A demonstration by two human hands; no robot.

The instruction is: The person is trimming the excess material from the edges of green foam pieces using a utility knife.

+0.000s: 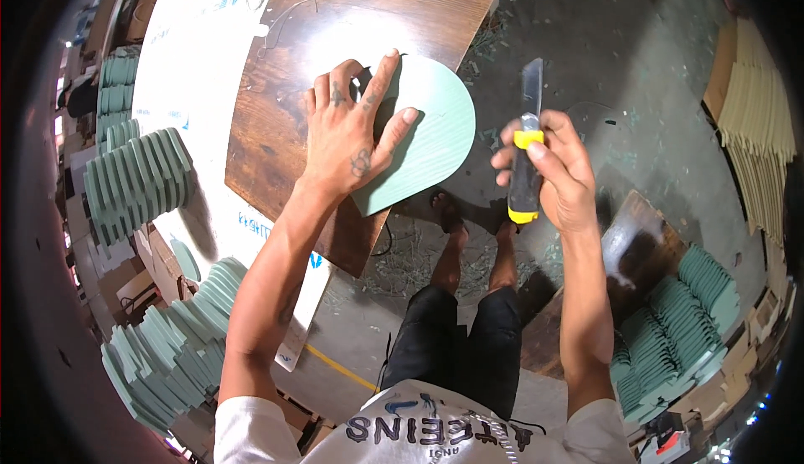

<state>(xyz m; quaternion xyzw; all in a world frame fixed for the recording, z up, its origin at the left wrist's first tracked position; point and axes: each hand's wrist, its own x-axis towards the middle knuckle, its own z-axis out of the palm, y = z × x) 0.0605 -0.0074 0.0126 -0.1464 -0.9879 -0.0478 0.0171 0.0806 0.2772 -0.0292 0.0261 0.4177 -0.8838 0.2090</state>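
Note:
A pale green foam sheet (435, 121) with one rounded end lies on the dark wood tabletop, its curved side reaching out past the table's edge. My left hand (356, 125) rests on the sheet's left part with fingers spread, the index finger and thumb lying over the green surface. Out over the floor, to the right of the sheet, my right hand (557, 167) grips a utility knife (525, 175) by its black and yellow handle. The knife's long blade is out and points away from me, apart from the sheet.
The wood-grain table (276, 121) adjoins a white surface (201, 37) at left. Green pieces (138, 179) stand in stacks on the left, with more green stacks (670, 330) at lower right. Tan sheets (758, 104) are piled far right. Scraps litter the floor (636, 70).

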